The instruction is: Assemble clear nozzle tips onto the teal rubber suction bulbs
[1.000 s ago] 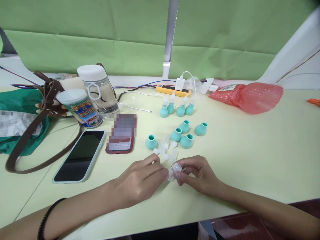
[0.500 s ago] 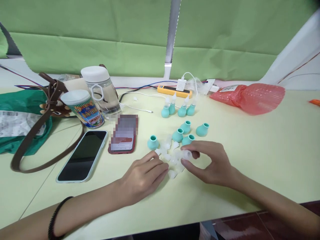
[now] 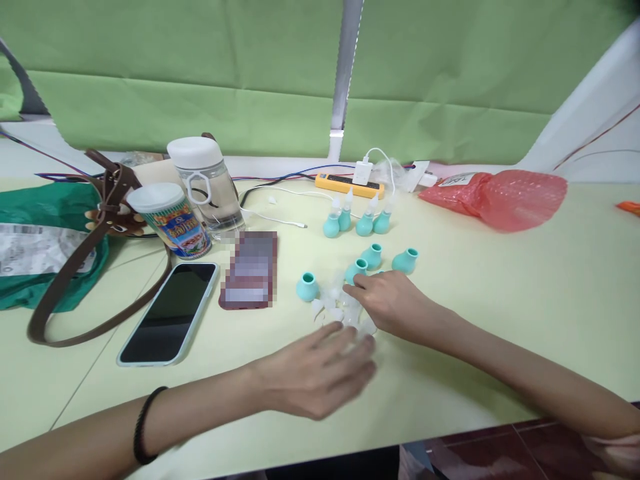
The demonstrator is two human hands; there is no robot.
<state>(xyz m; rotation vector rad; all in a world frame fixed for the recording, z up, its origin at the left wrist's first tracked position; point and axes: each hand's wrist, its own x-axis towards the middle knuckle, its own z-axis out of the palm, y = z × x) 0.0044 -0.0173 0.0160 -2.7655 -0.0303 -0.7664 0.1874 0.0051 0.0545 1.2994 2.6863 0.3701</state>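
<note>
My left hand (image 3: pixel 320 377) hovers palm-down at the near side of a loose pile of small translucent white plastic tips (image 3: pixel 333 307). Its fingers are apart but blurred, and no held thing shows. My right hand (image 3: pixel 400 305) reaches into the pile from the right, with fingers bent together; whatever they grip is hidden. Around the pile stand open teal rubber bulbs: one to the left (image 3: pixel 307 287), one touching the right fingers (image 3: pixel 357 270), one behind it (image 3: pixel 372 256) and one farther right (image 3: pixel 405 261). Another is mostly covered by my right hand.
Several teal bulbs fitted with white tips (image 3: pixel 365 223) stand farther back. Behind them lie a yellow power strip (image 3: pixel 325 181) and a red plastic bag (image 3: pixel 523 200). Two phones, one pale-cased (image 3: pixel 167 313), a noodle cup (image 3: pixel 177 223), a water bottle (image 3: pixel 215 193) and a brown strap (image 3: pixel 55 293) occupy the left.
My left hand has moved right and its fingers have spread. My right hand has turned over and closed its fingers; the clear tip between them before is now out of sight.
</note>
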